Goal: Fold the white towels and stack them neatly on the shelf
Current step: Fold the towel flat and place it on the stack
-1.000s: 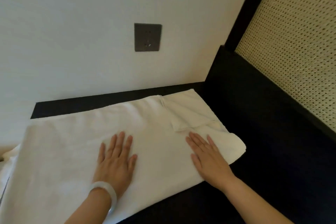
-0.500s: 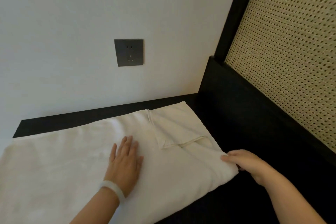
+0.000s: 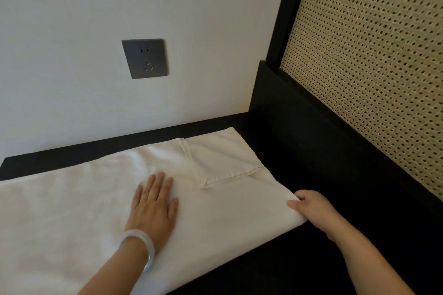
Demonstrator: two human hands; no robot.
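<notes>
A white towel (image 3: 72, 211) lies spread across the dark shelf (image 3: 299, 175), with a corner flap (image 3: 223, 163) folded over near its right end. My left hand (image 3: 153, 206) lies flat on the towel's middle, fingers straight, a pale bangle on the wrist. At the towel's right edge my right hand (image 3: 311, 208) grips the cloth, the thumb on top and the fingers curled under the edge.
The white wall behind carries a grey socket plate (image 3: 145, 58). A dark frame with a woven cane panel (image 3: 371, 67) rises on the right. A strip of bare dark shelf (image 3: 96, 148) runs between towel and wall.
My right hand left its flat spot on the towel, slid to the right edge and took hold of it. The left hand stays pressed flat. The view shifted lower and rightward.
</notes>
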